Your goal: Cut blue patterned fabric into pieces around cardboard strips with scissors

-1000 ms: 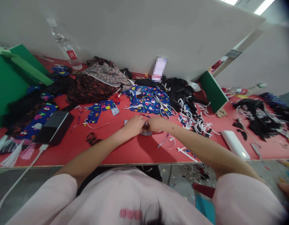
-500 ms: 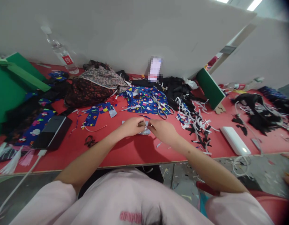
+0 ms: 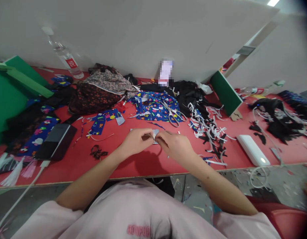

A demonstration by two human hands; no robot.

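Over the front middle of the red table, my left hand [image 3: 140, 139] and my right hand [image 3: 175, 143] meet with their fingertips pinched together. Between them is a small pale grey-blue piece of fabric [image 3: 155, 131], mostly covered by the fingers. Just beyond it lies a thin dark blue strip. A pair of scissors [image 3: 173, 115] with light handles rests, blades partly on a blue printed cloth [image 3: 151, 108], past my right hand. To the left of my left hand are blue printed scraps [image 3: 98, 124] and a small dark brown scrap [image 3: 97, 152].
Dark cloth [image 3: 93, 96] and a water bottle [image 3: 66, 58] stand behind on the left, with a black box-shaped device [image 3: 55, 141] nearer. A phone [image 3: 165, 71] leans on the wall. White and black trimmings [image 3: 210, 132] and a white power bank [image 3: 253, 150] are right, beside a green divider [image 3: 225, 93].
Both hands have shifted slightly towards me and their fingers have changed position on the pale fabric. A blue and white trimming now shows near the table edge by my right forearm.
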